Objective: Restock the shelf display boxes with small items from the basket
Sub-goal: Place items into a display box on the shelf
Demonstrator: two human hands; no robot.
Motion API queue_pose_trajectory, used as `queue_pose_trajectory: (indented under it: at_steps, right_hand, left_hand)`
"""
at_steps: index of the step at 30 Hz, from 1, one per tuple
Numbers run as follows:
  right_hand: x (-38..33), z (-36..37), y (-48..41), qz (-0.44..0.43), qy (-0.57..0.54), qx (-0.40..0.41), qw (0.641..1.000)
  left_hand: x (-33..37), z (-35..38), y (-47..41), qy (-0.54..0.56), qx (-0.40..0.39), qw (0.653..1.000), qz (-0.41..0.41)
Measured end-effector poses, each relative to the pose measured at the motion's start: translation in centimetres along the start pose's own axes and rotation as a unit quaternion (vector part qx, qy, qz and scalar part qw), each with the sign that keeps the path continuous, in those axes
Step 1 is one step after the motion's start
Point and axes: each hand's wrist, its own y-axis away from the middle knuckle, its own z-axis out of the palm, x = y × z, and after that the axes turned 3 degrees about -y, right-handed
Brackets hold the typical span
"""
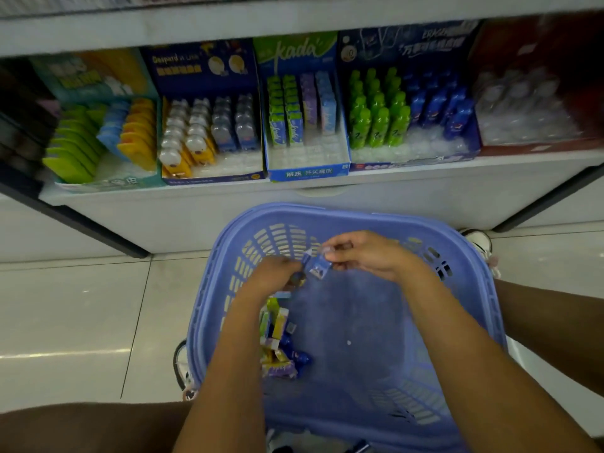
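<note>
Over the basket I'm picking: right hand pinches a blue item, left hand grips a dark piece; next, probably the bottle display box.

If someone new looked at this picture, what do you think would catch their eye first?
Most likely the big lilac basket on the floor, over which the left hand and right hand meet, the right fingers pinching a small blue item. Next, the colourful display boxes on the shelf above, notably the bright green bottles right of centre. A heap of loose packets lies in the basket's left part.
</note>
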Motion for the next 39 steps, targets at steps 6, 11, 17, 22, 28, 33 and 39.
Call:
queue_pose_trajectory:
  at_steps: [6, 11, 17, 22, 28, 33, 39]
  right_hand:
    - [-11.1, 4.5, 0.5, -0.292, 0.052, 0.184, 0.937]
    - [-16.5, 8.8, -2.9, -0.382, 0.232, 0.218, 0.868]
    - [-18.3, 11.8, -6.9, -0.339, 0.489, 0.194, 0.78]
    - [-19.1, 13.0, -7.8, -0.276, 0.563, 0.184, 0.757]
    - [-18.0, 12.8, -7.9, -0.317, 0.541, 0.211, 0.75]
    - [-17.1, 13.3, -6.3, -0.321, 0.486, 0.21, 0.785]
    - [-12.2, 13.3, -1.5, -0.252, 0.18, 0.127, 0.942]
  left_hand:
    - [5.0, -5.8, 4.9, 0.16, 0.09, 0.976, 0.114]
    - [5.8, -8.4, 8.1, 0.27, 0.134, 0.939, 0.163]
    - [4.9, -10.1, 8.8, 0.386, 0.125, 0.901, 0.152]
    - [4.0, -11.3, 8.5, 0.466, 0.103, 0.867, 0.143]
    - [3.7, -11.5, 8.4, 0.497, 0.085, 0.852, 0.141]
    - [4.2, -11.1, 8.8, 0.49, 0.088, 0.852, 0.161]
    - [5.1, -9.6, 8.7, 0.475, 0.065, 0.848, 0.225]
